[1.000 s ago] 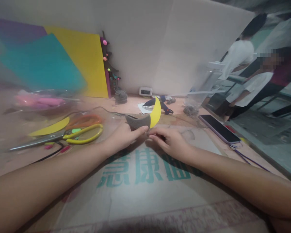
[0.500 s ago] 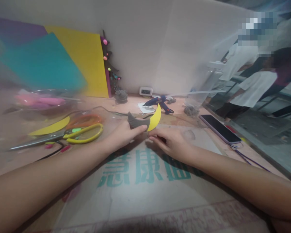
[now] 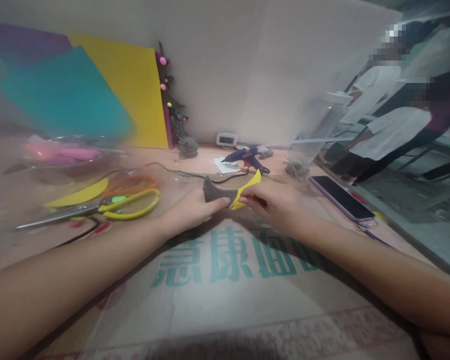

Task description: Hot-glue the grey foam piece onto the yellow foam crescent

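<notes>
A small crescent-shaped piece is held between my hands above the printed sheet at the centre. Its left part is a dark grey piece [image 3: 219,193], and my left hand [image 3: 195,207] pinches it with the thumb on top. On the right, a yellow piece [image 3: 255,179] curves upward, with the fingers of my right hand [image 3: 272,202] closed on it near where the two colours meet. Part of the yellow piece is hidden behind my right fingers. Just beyond the hands rests a blue glue gun [image 3: 247,156] on a white card [image 3: 225,165].
Scissors [image 3: 129,207] with yellow and orange handles and a yellow paper crescent [image 3: 80,194] lie at the left. A phone [image 3: 341,198] lies right. Behind are a small clock [image 3: 226,139], coloured sheets [image 3: 71,95] and a plastic bottle [image 3: 328,120]. People stand at the far right.
My right hand has moved slightly up and right, and its fingers now cover the middle of the yellow piece. The crescent has shifted a little right and its yellow part looks turned.
</notes>
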Tool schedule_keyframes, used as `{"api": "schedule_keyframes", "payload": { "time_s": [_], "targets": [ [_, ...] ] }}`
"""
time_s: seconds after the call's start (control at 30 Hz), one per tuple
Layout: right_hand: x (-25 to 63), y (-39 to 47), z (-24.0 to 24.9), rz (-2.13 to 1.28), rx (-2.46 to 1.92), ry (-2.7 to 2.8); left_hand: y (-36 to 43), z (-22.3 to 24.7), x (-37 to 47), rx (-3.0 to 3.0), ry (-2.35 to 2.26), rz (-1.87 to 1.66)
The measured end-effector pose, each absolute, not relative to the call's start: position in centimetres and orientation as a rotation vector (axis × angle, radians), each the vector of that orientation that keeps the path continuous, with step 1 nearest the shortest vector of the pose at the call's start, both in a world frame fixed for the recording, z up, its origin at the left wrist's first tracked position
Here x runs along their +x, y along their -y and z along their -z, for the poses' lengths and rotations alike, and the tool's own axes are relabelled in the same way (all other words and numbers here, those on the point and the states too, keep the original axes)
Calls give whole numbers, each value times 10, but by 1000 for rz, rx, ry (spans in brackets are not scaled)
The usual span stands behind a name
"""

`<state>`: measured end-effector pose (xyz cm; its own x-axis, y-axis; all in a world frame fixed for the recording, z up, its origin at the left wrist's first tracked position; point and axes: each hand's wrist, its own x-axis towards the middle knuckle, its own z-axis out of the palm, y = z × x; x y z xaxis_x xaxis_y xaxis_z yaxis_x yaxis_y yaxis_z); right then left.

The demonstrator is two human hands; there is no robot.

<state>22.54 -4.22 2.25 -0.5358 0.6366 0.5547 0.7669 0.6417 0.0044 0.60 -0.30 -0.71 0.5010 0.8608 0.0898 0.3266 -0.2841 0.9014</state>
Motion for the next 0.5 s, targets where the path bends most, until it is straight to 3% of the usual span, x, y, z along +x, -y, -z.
{"api": "schedule_keyframes", "payload": {
  "time_s": [0.5],
  "targets": [
    [220, 48, -16, 350, -1035, 2415, -1, 11, 7, 1826, -865, -794]
  ]
}}
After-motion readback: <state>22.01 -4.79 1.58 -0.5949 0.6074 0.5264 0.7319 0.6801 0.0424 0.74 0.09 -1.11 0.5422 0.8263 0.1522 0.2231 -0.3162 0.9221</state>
